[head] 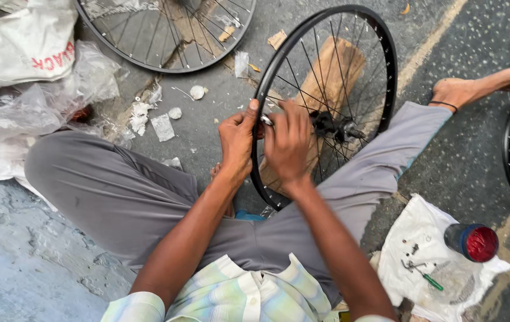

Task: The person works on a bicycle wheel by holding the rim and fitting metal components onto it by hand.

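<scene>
While the black spoked bicycle wheel rim (386, 65) is stood upright betw. the knees, it is gripped by left hand (237, 143); right hand (288, 143) is pinched on a small silver tool (266, 120) at a spoke; small turns advised, rim kept steady.

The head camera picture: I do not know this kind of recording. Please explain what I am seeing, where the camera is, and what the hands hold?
The camera sits on a person's head and looks down at their own lap and hands. The person sits on a concrete floor with legs spread. An upright black bicycle wheel stands between the legs. The left hand grips its rim; the right hand works at the spokes beside it, with a small metal piece between the hands. Nearby lie another wheel, plastic bags, and a cloth with a bottle and a screwdriver.
</scene>
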